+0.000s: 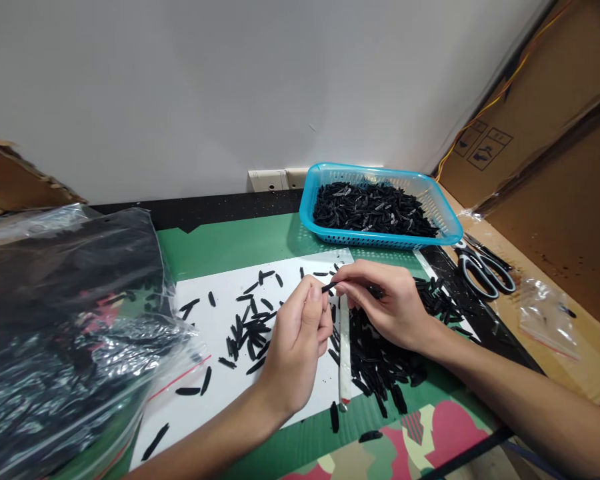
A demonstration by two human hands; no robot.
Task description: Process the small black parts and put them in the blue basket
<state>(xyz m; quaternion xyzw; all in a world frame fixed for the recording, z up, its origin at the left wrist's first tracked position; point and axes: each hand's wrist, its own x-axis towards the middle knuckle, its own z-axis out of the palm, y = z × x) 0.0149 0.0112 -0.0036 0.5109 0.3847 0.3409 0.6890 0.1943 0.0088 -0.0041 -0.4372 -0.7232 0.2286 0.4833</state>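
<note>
**Both hands pinching one little black strip over the white sheet**

Left hand (300, 333) and right hand (390, 303) meet right in the middle, fingertips closed on the same small black piece (329, 287), one hand on each end. It's held up off the desk (240, 243), just above the white sheet (220, 393), probably so both ends are free to work on and it shows up well against the white.

Loose black pieces (250, 327) are scattered across the sheet to the left of the hands, spread thin so each one is easy to grab. A much thicker heap (380, 363) sits under and in front of the right hand, so my guess is two sorted piles. A thin pale stick (344, 353) lies between the two groups, like a divider, though I can't tell what it actually is.

Behind the hands, a blue basket (450, 223) holds loads more of the same black bits. Scissors (483, 270) lie just right of it, and a small clear zip bag (550, 317) sits further right. A big crinkly plastic bag (70, 320) takes up the left side, well within reach.
</note>
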